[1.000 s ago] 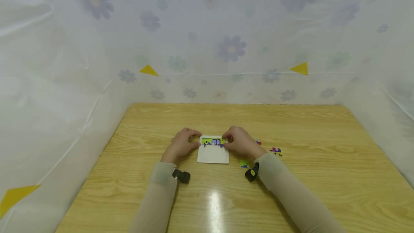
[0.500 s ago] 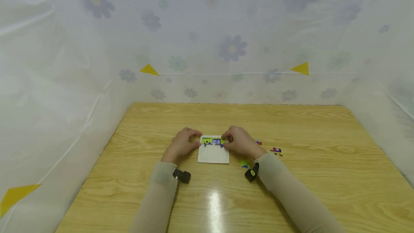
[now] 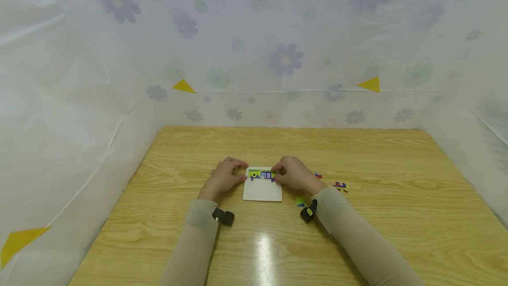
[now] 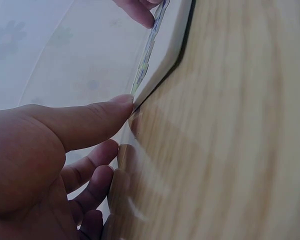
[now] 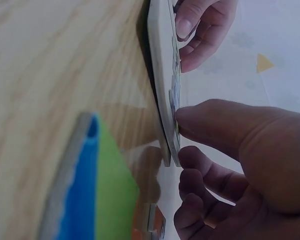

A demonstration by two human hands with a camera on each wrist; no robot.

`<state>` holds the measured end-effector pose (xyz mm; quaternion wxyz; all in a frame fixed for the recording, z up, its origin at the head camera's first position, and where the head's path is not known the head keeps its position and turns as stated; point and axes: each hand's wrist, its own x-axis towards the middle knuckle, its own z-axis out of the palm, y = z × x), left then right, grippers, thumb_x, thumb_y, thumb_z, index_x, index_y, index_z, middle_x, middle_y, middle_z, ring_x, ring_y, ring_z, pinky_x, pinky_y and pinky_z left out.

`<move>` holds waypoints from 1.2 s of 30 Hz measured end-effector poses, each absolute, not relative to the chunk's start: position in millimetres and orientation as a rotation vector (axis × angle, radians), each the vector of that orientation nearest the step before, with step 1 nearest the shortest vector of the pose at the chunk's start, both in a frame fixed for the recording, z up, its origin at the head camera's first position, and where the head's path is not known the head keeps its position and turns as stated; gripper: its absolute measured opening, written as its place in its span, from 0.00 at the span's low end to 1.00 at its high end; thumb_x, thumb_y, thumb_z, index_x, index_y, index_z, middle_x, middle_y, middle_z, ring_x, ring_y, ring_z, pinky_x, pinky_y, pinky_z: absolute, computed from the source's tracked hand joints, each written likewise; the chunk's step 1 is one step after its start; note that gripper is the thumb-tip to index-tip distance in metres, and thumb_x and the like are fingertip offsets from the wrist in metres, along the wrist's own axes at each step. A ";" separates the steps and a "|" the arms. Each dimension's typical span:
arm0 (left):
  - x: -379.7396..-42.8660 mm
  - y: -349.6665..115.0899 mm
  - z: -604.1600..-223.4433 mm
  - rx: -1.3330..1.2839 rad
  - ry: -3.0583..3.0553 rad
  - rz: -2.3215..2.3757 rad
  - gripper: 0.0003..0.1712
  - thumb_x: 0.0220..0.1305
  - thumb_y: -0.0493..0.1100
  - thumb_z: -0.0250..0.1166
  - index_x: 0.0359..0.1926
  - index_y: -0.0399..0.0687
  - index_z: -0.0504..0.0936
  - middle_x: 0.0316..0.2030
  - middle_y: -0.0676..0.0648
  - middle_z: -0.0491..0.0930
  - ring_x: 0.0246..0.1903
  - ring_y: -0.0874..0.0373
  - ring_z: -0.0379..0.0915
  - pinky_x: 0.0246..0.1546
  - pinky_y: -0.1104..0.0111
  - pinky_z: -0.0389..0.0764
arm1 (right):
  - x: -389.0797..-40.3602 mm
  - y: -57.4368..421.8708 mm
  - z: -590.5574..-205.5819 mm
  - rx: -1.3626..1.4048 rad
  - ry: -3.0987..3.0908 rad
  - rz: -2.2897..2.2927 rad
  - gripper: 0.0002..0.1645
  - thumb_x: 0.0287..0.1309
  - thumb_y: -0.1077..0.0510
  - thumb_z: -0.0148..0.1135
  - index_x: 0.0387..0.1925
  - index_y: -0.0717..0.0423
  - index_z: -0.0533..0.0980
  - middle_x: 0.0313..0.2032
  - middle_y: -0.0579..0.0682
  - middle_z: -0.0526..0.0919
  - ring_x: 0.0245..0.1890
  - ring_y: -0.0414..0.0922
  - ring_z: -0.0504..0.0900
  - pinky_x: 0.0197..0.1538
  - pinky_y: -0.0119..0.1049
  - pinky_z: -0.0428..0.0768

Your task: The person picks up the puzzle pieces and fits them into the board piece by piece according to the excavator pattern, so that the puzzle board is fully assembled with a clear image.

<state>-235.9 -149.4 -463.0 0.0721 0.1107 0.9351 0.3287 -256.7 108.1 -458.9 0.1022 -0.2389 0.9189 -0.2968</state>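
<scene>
A white puzzle board (image 3: 262, 192) lies flat on the table, with a row of joined jigsaw pieces (image 3: 263, 174) in green, yellow and purple along its far side. The near part of the board is bare white. At its left edge my left hand (image 3: 224, 178) holds the board, thumb on the edge and index finger by the far corner. My right hand (image 3: 295, 174) pinches a jigsaw piece at the right end of the row, its thumb (image 5: 195, 120) on the face. The fingers hide most of that piece.
A loose green and blue piece (image 3: 300, 201) lies beside the right wrist. Further right are a red and purple piece (image 3: 340, 186) and another small piece (image 3: 318, 175), partly behind the right hand. A white flowered sheet (image 3: 254, 47) walls the wooden table (image 3: 178, 144).
The right fingertips have shifted very slightly at the right end of the row. The left hand and the loose pieces stay where they were.
</scene>
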 end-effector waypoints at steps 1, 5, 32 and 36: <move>-235.5 -149.2 -462.6 0.334 2.811 0.987 0.21 0.64 0.48 0.69 0.58 0.58 0.81 0.59 0.46 0.72 0.61 0.43 0.64 0.57 0.43 0.59 | -256.6 108.1 -459.3 -0.701 2.715 -0.879 0.12 0.60 0.60 0.68 0.46 0.52 0.86 0.32 0.45 0.76 0.31 0.44 0.71 0.34 0.38 0.71; -235.0 -149.2 -460.6 0.336 2.811 0.975 0.21 0.65 0.48 0.69 0.58 0.57 0.81 0.59 0.46 0.72 0.61 0.43 0.64 0.57 0.43 0.59 | -256.5 107.2 -460.1 -0.690 2.732 -0.893 0.11 0.58 0.60 0.69 0.44 0.53 0.86 0.32 0.45 0.76 0.32 0.44 0.72 0.36 0.38 0.72; -238.7 -151.8 -465.0 0.364 2.820 0.957 0.21 0.64 0.47 0.69 0.59 0.56 0.81 0.59 0.44 0.72 0.60 0.42 0.65 0.56 0.42 0.60 | -243.2 146.0 -435.8 -0.711 2.741 -1.109 0.14 0.67 0.55 0.62 0.47 0.57 0.84 0.33 0.44 0.80 0.25 0.43 0.73 0.28 0.38 0.75; -238.7 -151.6 -464.9 0.365 2.822 0.957 0.21 0.64 0.47 0.69 0.58 0.56 0.81 0.59 0.45 0.72 0.60 0.43 0.65 0.56 0.41 0.60 | -239.0 156.3 -431.3 -0.689 2.750 -1.120 0.14 0.66 0.55 0.62 0.48 0.58 0.84 0.33 0.45 0.80 0.24 0.45 0.72 0.25 0.39 0.73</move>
